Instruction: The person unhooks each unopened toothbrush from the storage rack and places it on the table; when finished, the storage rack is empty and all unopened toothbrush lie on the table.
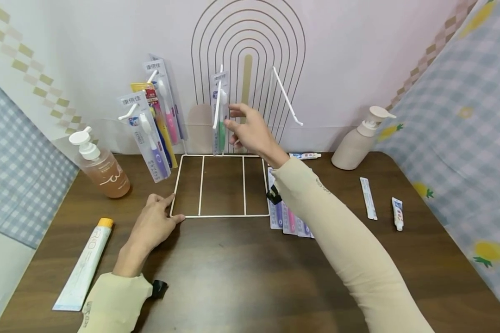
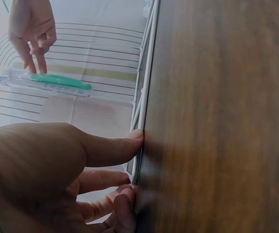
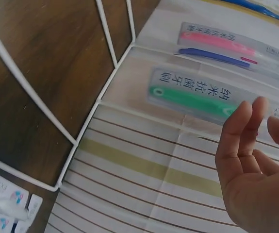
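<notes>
A packaged green toothbrush [image 1: 221,125] hangs from the middle hook of a white wire rack [image 1: 221,216]. Just to its right is my right hand [image 1: 252,132], fingers loosely bent. In the right wrist view the fingertips lie at the edge of the green toothbrush's pack [image 3: 192,99], with the thumb held apart; whether they touch it I cannot tell. My left hand [image 1: 152,222] holds the rack's front left corner between thumb and fingers, as the left wrist view also shows. More packaged toothbrushes hang on the left hook, a purple one [image 1: 152,138] in front. The right hook [image 1: 287,97] is bare.
Several packaged toothbrushes [image 1: 290,222] lie beneath my right forearm. An amber pump bottle [image 1: 106,173] and a large toothpaste tube [image 1: 83,268] are at left. On the right are a beige pump bottle [image 1: 354,145], a narrow packet [image 1: 368,199] and a small tube [image 1: 397,213].
</notes>
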Action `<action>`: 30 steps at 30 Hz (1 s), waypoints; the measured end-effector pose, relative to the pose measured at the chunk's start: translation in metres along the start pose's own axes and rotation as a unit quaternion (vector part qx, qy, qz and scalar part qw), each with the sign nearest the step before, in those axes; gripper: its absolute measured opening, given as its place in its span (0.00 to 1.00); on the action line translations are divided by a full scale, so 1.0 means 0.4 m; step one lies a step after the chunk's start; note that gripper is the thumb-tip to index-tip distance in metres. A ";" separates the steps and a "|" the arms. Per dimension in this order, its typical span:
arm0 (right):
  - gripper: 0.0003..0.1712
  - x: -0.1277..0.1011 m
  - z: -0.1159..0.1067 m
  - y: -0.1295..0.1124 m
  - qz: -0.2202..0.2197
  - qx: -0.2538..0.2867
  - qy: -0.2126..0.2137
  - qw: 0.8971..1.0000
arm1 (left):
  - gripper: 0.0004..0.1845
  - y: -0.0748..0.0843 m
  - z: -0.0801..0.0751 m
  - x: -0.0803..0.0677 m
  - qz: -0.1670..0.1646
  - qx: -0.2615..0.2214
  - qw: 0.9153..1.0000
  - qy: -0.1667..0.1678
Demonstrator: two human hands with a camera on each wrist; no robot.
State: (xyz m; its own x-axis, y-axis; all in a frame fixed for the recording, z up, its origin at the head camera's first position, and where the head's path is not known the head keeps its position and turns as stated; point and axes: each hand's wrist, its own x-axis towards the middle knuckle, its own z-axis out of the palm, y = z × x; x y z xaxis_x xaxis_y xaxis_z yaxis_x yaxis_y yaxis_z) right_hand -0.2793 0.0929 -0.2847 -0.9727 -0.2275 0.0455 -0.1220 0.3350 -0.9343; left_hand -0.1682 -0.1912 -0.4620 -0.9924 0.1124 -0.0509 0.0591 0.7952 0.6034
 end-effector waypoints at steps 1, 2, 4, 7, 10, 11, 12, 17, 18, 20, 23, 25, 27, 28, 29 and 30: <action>0.33 0.004 -0.001 -0.004 -0.002 0.012 0.000 1.000 | 0.45 0.006 -0.003 -0.003 -0.002 0.001 1.000 0.002; 0.32 0.007 -0.002 -0.007 -0.002 0.024 0.000 1.000 | 0.45 0.012 -0.006 -0.007 -0.005 0.001 1.000 0.003; 0.29 0.011 -0.004 -0.013 0.001 0.045 0.001 0.999 | 0.45 0.025 -0.012 -0.013 -0.009 -0.003 1.000 0.002; 0.23 0.011 -0.010 -0.017 0.015 0.070 0.006 0.997 | 0.45 0.040 -0.015 -0.020 -0.010 -0.012 1.000 -0.003; 0.18 0.006 -0.011 -0.018 0.025 0.080 0.008 0.996 | 0.46 0.035 -0.005 -0.019 -0.002 -0.009 1.000 0.001; 0.17 0.005 -0.010 -0.018 0.025 0.081 0.008 0.996 | 0.45 0.030 -0.001 -0.017 0.000 -0.006 1.000 0.007; 0.15 0.004 -0.008 -0.018 0.024 0.082 0.009 0.996 | 0.45 0.025 0.003 -0.016 0.002 -0.002 1.000 0.012; 0.11 -0.001 0.005 -0.019 0.006 0.075 0.027 0.997 | 0.45 0.005 0.009 -0.008 0.002 0.000 1.000 0.020; 0.11 -0.003 0.008 -0.017 0.001 0.073 0.034 0.997 | 0.45 0.002 0.010 -0.007 0.002 -0.001 1.000 0.019; 0.11 -0.009 0.009 -0.015 -0.008 0.070 0.052 0.996 | 0.45 0.001 0.012 -0.006 0.001 0.000 1.000 0.019; 0.11 -0.020 0.000 -0.008 -0.026 0.068 0.079 0.994 | 0.45 0.008 0.012 -0.008 -0.001 0.002 1.000 0.018; 0.11 -0.027 -0.010 -0.003 -0.037 0.066 0.095 0.993 | 0.44 0.011 0.012 -0.008 -0.003 0.004 1.000 0.017; 0.11 -0.032 -0.022 0.002 -0.048 0.060 0.106 0.991 | 0.44 0.011 0.013 -0.007 -0.005 0.003 1.000 0.015; 0.11 -0.034 -0.028 0.004 -0.054 0.057 0.111 0.991 | 0.44 0.010 0.013 -0.006 -0.005 0.002 1.000 0.016; 0.10 -0.036 -0.033 0.006 -0.057 0.057 0.115 0.990 | 0.44 0.008 0.013 -0.005 -0.006 0.002 1.000 0.016; 0.10 -0.039 -0.038 0.008 -0.058 0.058 0.117 0.990 | 0.45 0.008 0.013 -0.004 -0.007 0.001 1.000 0.016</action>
State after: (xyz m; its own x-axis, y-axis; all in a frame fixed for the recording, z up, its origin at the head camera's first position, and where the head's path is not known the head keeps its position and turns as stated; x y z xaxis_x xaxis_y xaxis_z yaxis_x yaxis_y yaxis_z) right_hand -0.2676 0.1112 -0.2830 -0.9743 -0.0348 0.2227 -0.2250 0.2080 -0.9519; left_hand -0.1658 -0.1859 -0.4642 -0.9960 0.0830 -0.0340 0.0460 0.7983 0.6005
